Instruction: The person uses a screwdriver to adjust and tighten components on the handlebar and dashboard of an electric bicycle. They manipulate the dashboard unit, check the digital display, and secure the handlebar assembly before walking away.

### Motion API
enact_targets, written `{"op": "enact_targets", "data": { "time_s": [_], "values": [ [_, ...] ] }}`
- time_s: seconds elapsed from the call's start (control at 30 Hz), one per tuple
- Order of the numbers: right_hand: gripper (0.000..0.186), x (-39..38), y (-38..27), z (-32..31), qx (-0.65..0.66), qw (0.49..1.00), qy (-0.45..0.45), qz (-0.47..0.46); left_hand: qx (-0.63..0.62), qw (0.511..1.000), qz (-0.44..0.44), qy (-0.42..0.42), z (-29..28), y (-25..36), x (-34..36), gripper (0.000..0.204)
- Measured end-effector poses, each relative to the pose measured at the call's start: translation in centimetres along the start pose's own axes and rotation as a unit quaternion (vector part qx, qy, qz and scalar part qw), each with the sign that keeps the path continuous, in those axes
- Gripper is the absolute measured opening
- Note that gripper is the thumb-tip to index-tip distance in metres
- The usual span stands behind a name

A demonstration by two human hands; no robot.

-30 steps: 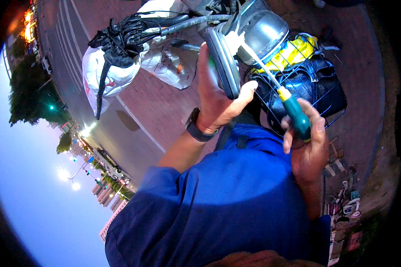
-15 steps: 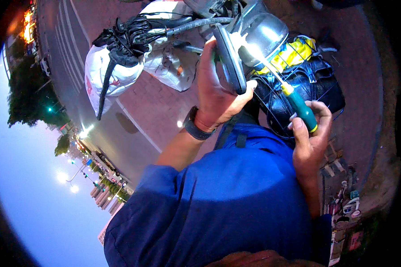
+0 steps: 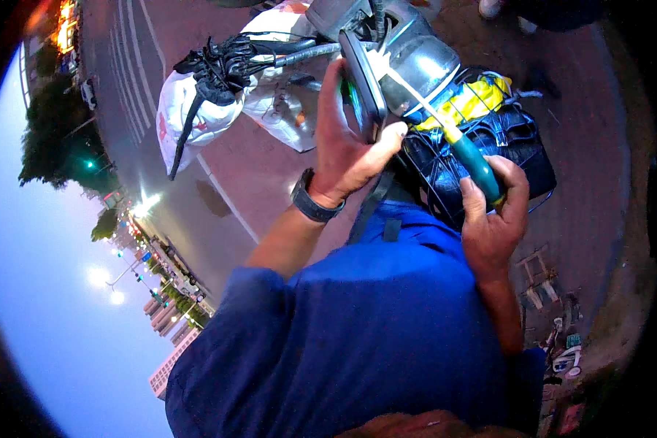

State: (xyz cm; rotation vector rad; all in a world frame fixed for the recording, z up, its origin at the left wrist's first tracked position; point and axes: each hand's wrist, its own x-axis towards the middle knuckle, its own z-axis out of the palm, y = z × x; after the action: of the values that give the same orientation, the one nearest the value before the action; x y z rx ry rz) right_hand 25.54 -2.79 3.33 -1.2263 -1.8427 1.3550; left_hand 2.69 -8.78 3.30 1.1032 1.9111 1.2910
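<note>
My left hand (image 3: 347,139) grips a black oblong object, possibly a mirror (image 3: 365,80), by its edge. My right hand (image 3: 493,204) holds a screwdriver (image 3: 474,160) by its green-and-yellow handle. The shaft reaches up to a small white fitting (image 3: 379,66) behind the black object; I cannot make out whether the tip sits in it. Beyond is a scooter's rounded silver-grey housing (image 3: 420,69), with a black cable bundle (image 3: 204,66) stretching left over white bags (image 3: 180,124).
A wire basket on the right holds a black bag (image 3: 525,153) and yellow material (image 3: 482,95). Red paving (image 3: 233,182) borders a road (image 3: 128,87) at left. Another person's shoe (image 3: 489,7) shows at top right. Small bikes (image 3: 566,358) stand at lower right.
Both hands, with the black object and screwdriver, sit slightly higher and further left in the view. My right thumb has swung up against the screwdriver handle since a second ago.
</note>
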Motion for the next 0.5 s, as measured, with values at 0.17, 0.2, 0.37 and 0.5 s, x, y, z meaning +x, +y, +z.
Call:
{"op": "enact_targets", "data": {
  "time_s": [0.17, 0.2, 0.37, 0.5],
  "values": [
    [0.033, 1.8, -2.3, -1.5, 0.212, 0.939, -0.095, 0.254, 0.13, 0.991, 0.039, -0.016, -0.9, 0.1, 1.8, 0.101],
    [0.036, 2.0, -2.6, -1.6, 0.239, 0.925, -0.098, 0.277, 0.159, 0.986, 0.051, -0.022, -0.9, 0.3, 2.2, 0.101],
    [0.05, 1.2, -1.6, -0.1, 0.186, 0.974, -0.017, 0.132, 0.18, 0.979, 0.093, -0.034, -1.5, 1.1, 3.9, 0.1],
    [0.034, 1.8, -2.7, 0.6, 0.172, 0.958, 0.019, 0.229, 0.252, 0.959, 0.119, -0.05, -2.3, 1.0, 5.2, 0.101]
  ]
}}
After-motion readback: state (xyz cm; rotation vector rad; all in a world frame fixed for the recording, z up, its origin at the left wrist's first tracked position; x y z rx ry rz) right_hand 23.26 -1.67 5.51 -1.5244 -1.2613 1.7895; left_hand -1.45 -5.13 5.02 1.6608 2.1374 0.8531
